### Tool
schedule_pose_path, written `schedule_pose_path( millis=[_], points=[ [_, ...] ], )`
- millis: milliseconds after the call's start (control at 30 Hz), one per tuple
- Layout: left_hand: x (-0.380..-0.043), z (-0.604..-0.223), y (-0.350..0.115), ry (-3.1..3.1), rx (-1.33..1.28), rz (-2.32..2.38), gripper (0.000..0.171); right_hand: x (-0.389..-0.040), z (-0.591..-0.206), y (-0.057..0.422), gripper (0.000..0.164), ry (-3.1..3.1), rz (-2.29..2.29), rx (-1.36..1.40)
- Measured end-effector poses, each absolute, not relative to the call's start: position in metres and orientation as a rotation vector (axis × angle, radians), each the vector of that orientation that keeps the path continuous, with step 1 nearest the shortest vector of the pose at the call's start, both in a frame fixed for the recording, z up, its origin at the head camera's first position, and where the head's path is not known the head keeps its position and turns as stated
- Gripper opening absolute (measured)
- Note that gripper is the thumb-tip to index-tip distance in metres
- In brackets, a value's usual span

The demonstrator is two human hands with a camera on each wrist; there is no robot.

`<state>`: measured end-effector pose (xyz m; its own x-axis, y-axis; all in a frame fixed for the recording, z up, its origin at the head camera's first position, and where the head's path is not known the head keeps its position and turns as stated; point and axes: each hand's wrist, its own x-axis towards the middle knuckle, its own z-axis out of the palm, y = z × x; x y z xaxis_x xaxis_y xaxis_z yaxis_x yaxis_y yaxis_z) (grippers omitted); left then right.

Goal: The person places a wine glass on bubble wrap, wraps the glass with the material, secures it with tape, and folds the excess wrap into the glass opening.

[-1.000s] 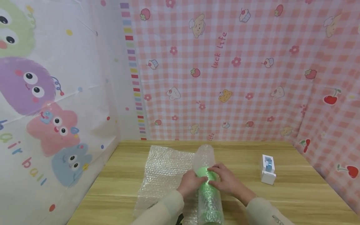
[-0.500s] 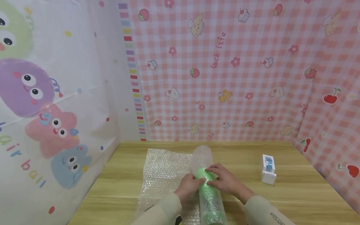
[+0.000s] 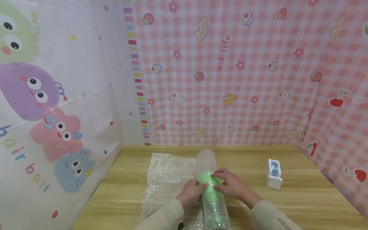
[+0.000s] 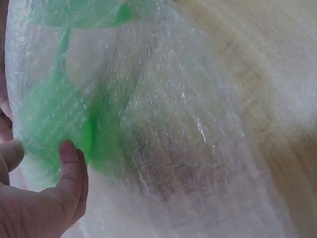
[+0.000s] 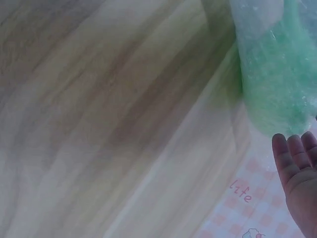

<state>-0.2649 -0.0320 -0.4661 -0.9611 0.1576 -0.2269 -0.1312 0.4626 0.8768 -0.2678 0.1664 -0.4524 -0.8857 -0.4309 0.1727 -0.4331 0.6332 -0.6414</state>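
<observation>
A green goblet (image 4: 54, 114) shows through bubble wrap in the left wrist view, with a bowl, a stem and a foot. The wrap forms a long roll (image 3: 206, 161) around it, lying lengthwise on the table. From the left, my left hand (image 3: 190, 191) holds the roll, its thumb on top and its other fingers along the side. My right hand (image 3: 232, 185) rests on the roll from the right, index finger and thumb on the wrap. In the right wrist view its visible fingers (image 5: 283, 156) are fairly straight, close to the green bowl's end.
A flat length of bubble wrap (image 3: 166, 172) extends left from the roll across the wooden table (image 3: 115, 195). At the right stands a small white tape dispenser (image 3: 274, 174) with a blue part. Patterned cloth walls (image 3: 184, 83) enclose the table at the back and sides.
The hands and roll stay almost in place; my left thumb has slid slightly left on the roll. The head view has shifted a little.
</observation>
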Motion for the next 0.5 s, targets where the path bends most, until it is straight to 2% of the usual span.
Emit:
schedule_pose_path(
  millis=[200,500],
  points=[
    [-0.2645,-0.4658,-0.0343,2.374,0.071,1.548,0.043,-0.2661,-0.4545,0.1658,0.044,-2.838,1.146,0.783],
    [-0.2661,-0.4690,-0.0391,2.357,0.147,1.651,0.033,-0.2670,-0.4582,0.1593,0.043,-2.816,1.122,0.794]
  ],
)
